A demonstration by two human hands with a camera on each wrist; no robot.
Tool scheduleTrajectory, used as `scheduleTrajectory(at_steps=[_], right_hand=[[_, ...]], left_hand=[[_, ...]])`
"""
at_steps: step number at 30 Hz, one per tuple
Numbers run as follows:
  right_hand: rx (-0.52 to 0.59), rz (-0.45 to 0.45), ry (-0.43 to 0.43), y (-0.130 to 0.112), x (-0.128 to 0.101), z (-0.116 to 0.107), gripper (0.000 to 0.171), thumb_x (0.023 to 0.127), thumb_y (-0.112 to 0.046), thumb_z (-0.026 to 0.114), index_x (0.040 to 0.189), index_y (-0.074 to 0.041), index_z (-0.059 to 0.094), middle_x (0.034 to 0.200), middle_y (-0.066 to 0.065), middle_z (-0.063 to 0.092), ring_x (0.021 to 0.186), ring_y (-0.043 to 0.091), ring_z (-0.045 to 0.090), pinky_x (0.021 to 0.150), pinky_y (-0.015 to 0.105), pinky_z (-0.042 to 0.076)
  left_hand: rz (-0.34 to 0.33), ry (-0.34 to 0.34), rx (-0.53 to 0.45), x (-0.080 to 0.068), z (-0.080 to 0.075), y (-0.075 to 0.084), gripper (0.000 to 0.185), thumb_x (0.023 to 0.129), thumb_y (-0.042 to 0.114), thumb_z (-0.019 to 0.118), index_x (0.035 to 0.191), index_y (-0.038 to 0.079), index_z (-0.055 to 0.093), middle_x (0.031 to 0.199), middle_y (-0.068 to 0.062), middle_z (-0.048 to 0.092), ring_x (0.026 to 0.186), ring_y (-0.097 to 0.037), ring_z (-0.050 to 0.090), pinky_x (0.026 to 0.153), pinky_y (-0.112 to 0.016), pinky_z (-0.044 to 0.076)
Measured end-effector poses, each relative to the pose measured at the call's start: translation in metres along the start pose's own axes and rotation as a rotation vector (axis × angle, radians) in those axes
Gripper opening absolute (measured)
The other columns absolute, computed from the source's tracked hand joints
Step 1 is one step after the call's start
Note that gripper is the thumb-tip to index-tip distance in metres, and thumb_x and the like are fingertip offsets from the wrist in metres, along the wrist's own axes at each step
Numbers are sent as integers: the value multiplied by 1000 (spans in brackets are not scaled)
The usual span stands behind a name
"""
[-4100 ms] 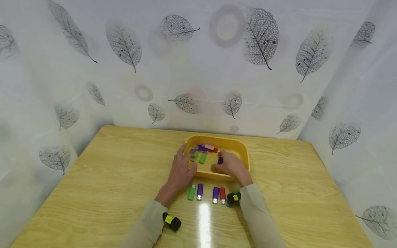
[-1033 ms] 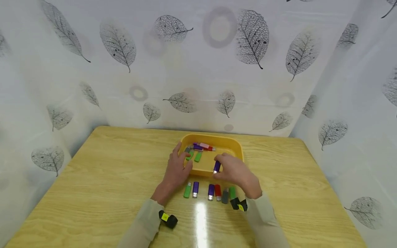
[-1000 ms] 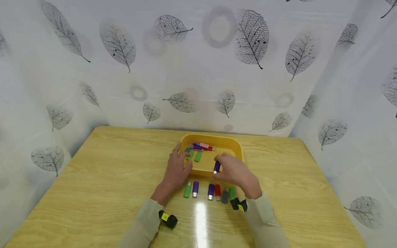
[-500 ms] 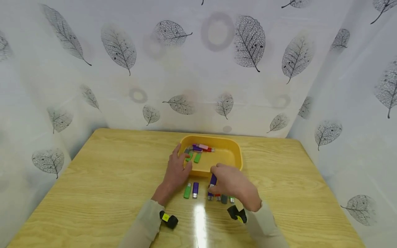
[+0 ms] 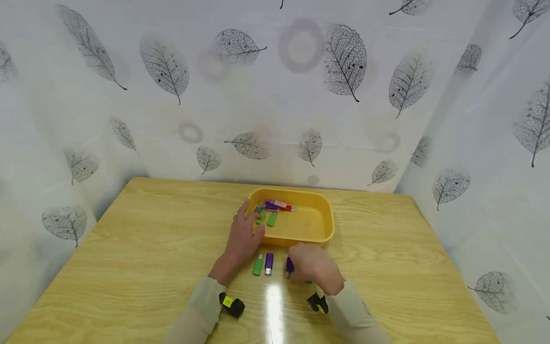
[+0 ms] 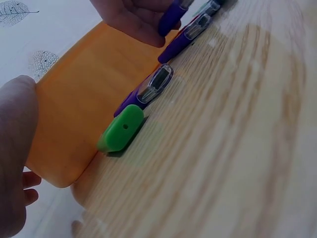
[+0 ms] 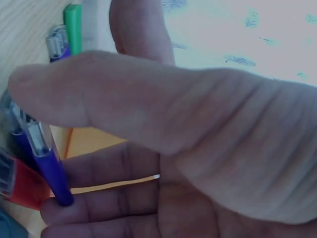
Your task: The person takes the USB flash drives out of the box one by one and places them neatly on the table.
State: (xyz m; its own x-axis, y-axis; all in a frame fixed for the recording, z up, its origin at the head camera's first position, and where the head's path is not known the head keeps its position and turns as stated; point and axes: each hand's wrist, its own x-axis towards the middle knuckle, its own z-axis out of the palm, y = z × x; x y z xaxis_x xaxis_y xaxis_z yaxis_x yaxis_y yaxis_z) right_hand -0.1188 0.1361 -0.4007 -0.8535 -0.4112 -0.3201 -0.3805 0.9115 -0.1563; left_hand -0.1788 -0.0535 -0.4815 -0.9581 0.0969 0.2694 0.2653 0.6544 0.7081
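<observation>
Head view, unlabelled purple USB stick (image 5: 290,265), right hand (image 5: 312,265)

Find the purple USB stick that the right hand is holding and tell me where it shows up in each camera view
Head: the purple USB stick peeks out at the left edge of the right hand, just in front of the yellow tray.
Left wrist: top centre, pinched by fingers.
Right wrist: lower left, under the thumb.
Shared landmark: the green stick on the table.

right hand (image 5: 312,267) holds purple usb stick (image 5: 290,265); left hand (image 5: 242,239) touches tray (image 5: 324,224).
</observation>
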Motion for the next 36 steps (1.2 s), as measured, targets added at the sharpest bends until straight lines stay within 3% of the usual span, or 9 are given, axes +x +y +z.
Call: scheduleTrajectory(at_steps=[7, 13, 23, 31, 36], right_hand=[[-54, 17, -10, 1, 4, 8, 29, 67, -16, 83, 71, -15, 54, 66, -3, 53, 58, 12, 46, 53, 28, 40], [-97, -20, 13, -3, 1, 7, 29, 68, -18, 83, 70, -16, 54, 64, -5, 52, 56, 11, 46, 52, 27, 42], [-161, -142, -79, -21, 2, 5, 36, 75, -40, 82, 95, -16, 65, 79, -6, 56, 72, 8, 52, 67, 27, 48], [-177, -158, -21, -30, 7, 16, 29, 77, -37, 79, 92, -16, 67, 85, -3, 58, 73, 9, 51, 65, 28, 49], [-224, -164, -14, -34, 11, 21, 31, 77, -36, 79, 96, -14, 68, 90, 0, 62, 79, 12, 57, 68, 30, 51]], left_hand=[[-3, 4, -10, -3, 3, -2, 33, 93, 27, 51, 112, 3, 64, 163, -15, 19, 133, -40, 38, 110, -57, 32], [5, 22, -16, -6, 0, -3, 33, 94, 27, 51, 113, 3, 64, 163, -14, 19, 135, -39, 37, 109, -59, 32], [-6, -3, 8, -2, 0, -3, 32, 94, 27, 51, 114, 5, 62, 164, -14, 16, 135, -39, 37, 110, -58, 33], [22, 30, -10, -3, -2, -2, 31, 94, 25, 53, 113, 3, 63, 162, -16, 20, 131, -41, 40, 108, -58, 34], [22, 5, -4, -1, -1, -3, 32, 94, 27, 52, 114, 3, 63, 162, -17, 18, 131, -41, 39, 109, -57, 34]])
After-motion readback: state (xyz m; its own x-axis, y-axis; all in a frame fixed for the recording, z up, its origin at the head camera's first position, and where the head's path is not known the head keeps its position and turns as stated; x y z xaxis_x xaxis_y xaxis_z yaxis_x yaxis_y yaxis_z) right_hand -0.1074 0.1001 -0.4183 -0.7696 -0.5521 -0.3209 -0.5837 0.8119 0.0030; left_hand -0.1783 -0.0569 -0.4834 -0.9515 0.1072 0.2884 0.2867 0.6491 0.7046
